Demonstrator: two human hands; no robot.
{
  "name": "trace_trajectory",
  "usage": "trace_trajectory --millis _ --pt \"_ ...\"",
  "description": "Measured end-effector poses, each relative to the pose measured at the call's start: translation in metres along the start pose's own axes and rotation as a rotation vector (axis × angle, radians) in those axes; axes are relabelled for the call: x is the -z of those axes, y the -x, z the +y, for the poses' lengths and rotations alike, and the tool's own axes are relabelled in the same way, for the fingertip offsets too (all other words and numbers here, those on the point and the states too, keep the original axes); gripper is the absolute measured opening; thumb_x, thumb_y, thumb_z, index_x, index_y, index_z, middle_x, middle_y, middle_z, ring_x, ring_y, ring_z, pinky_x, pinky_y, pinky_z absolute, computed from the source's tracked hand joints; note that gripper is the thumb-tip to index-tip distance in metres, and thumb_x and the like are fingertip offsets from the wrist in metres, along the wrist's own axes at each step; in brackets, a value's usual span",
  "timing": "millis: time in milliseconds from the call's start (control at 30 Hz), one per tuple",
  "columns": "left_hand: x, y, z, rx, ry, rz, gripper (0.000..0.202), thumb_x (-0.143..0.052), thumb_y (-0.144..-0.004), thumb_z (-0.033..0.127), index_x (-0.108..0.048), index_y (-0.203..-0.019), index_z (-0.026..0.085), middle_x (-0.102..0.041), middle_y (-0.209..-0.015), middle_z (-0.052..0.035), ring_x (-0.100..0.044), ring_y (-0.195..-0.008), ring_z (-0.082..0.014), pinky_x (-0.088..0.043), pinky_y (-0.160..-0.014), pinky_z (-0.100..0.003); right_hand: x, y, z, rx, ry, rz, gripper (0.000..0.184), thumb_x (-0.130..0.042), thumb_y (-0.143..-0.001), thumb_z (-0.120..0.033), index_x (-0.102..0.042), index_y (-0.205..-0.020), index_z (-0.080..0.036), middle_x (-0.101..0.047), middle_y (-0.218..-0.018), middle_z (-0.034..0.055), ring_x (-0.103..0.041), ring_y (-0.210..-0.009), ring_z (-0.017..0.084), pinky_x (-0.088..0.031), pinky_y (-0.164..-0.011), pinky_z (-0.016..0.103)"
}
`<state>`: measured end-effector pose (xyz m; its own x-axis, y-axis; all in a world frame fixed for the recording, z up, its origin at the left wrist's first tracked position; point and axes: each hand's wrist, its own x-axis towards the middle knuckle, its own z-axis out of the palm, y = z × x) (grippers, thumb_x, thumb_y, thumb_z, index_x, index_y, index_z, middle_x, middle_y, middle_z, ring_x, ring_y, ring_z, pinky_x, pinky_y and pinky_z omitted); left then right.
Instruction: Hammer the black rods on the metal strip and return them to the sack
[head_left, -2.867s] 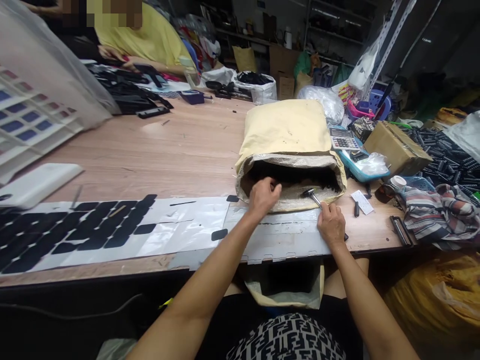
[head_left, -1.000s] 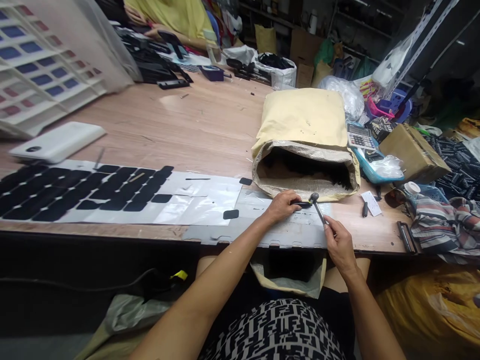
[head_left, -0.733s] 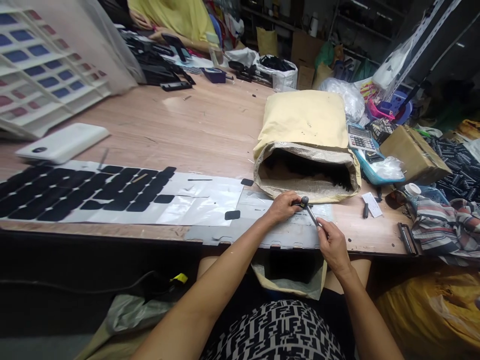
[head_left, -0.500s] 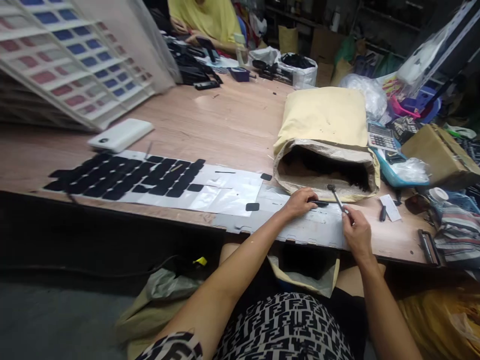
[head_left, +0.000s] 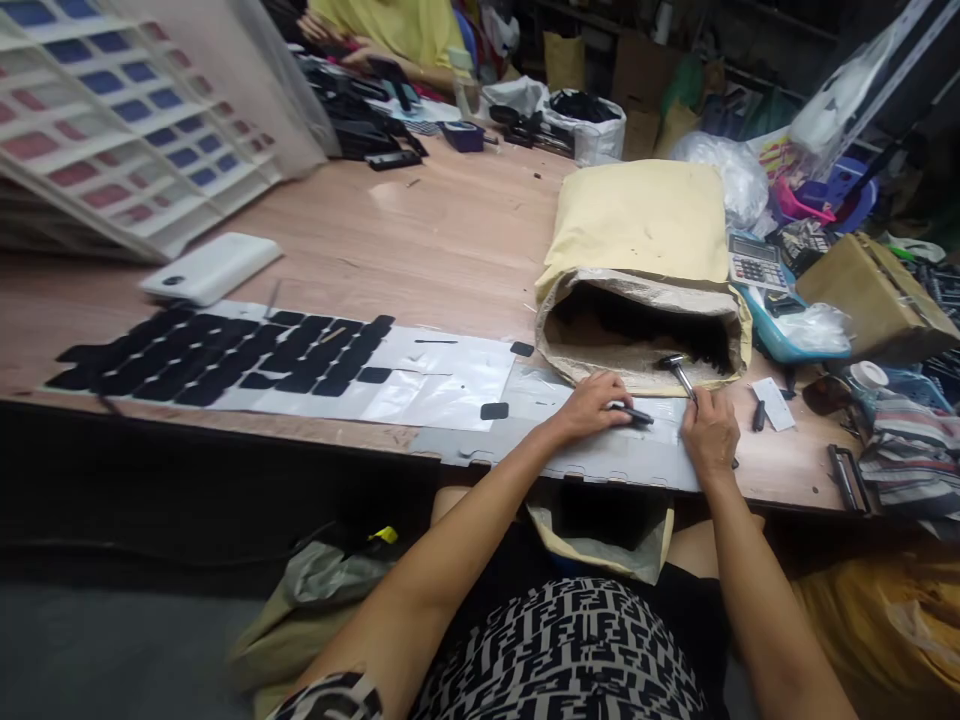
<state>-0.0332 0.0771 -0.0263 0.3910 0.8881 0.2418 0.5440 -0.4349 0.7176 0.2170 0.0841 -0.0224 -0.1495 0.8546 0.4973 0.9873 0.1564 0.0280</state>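
My right hand [head_left: 710, 432] is closed round the handle of a small hammer [head_left: 682, 376], whose metal head points away from me, at the mouth of the yellow sack. My left hand [head_left: 594, 410] rests low over the grey sheet [head_left: 551, 445], its fingers closed on a slim black piece [head_left: 634, 413] that sticks out to the right. The piece's exact kind is too small to make out. Just beyond both hands, the open yellow sack [head_left: 637, 215] lies on its side with dark contents inside.
Rows of black rounded pieces [head_left: 202, 355] lie on a white sheet [head_left: 420, 395] at left, near a white box-shaped device [head_left: 214, 268]. To the right are a calculator [head_left: 756, 262], a blue tray [head_left: 802, 350] and a striped cloth [head_left: 907, 460]. Another person [head_left: 405, 40] sits across the table.
The hammer's head has lifted and turned, and my right hand has shifted slightly away from me. The black piece in my left hand shows more clearly. The whole view has moved a little.
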Motion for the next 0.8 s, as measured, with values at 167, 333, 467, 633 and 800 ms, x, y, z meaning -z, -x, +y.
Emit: trace_trajectory --millis 167,333,467,633,800 --pt "-0.01 0.073 0.034 -0.151 -0.046 -0.118 0.013 -0.077 -0.082 0.03 -0.077 -0.094 0.03 -0.043 -0.152 -0.003 -0.036 -0.139 -0.033 -0.031 -0.115 -0.053 -0.001 0.002 -0.001 -0.025 0.009 -0.037 0.029 -0.048 -0.096 -0.024 -0.065 -0.118 -0.018 -0.057 -0.097 0.0101 -0.047 -0.091 0.024 -0.038 -0.077 0.033" --pt "-0.043 0.127 0.046 -0.174 -0.285 -0.077 0.016 -0.074 -0.083 0.026 -0.075 -0.099 0.026 -0.033 -0.161 -0.0042 -0.031 -0.146 -0.0348 -0.032 -0.117 -0.055 0.0 0.003 -0.004 -0.025 0.034 -0.045 0.026 -0.048 -0.095 -0.023 -0.065 -0.115 -0.019 -0.057 -0.097 0.0095 -0.047 -0.09 0.024 -0.037 -0.075 0.033" --pt "-0.057 0.139 0.051 -0.139 -0.45 -0.07 0.011 -0.075 -0.081 0.025 -0.07 -0.092 0.026 -0.03 -0.164 -0.003 -0.026 -0.151 -0.0344 -0.033 -0.119 -0.056 0.0 0.004 -0.004 -0.021 0.042 -0.052 0.028 -0.047 -0.095 -0.021 -0.064 -0.117 -0.018 -0.056 -0.096 0.0099 -0.047 -0.089 0.024 -0.037 -0.074 0.033" --pt "-0.034 0.117 0.063 -0.154 -0.353 0.004 0.014 -0.076 -0.081 0.027 -0.071 -0.094 0.024 -0.058 -0.143 -0.0096 -0.053 -0.131 -0.0348 -0.048 -0.104 -0.054 -0.002 0.006 -0.003 -0.027 0.054 -0.081 0.031 -0.045 -0.095 -0.021 -0.061 -0.122 -0.017 -0.055 -0.098 0.0102 -0.046 -0.09 0.025 -0.036 -0.073 0.032" --pt "0.006 0.012 0.042 -0.082 -0.263 0.173 0.022 -0.058 -0.094 0.026 -0.069 -0.112 0.019 -0.072 -0.108 -0.0089 -0.064 -0.103 -0.0254 -0.054 -0.092 -0.042 -0.001 0.006 -0.005 -0.025 0.072 -0.086 0.028 -0.047 -0.094 -0.02 -0.062 -0.117 -0.018 -0.056 -0.096 0.0097 -0.045 -0.09 0.025 -0.034 -0.071 0.032"
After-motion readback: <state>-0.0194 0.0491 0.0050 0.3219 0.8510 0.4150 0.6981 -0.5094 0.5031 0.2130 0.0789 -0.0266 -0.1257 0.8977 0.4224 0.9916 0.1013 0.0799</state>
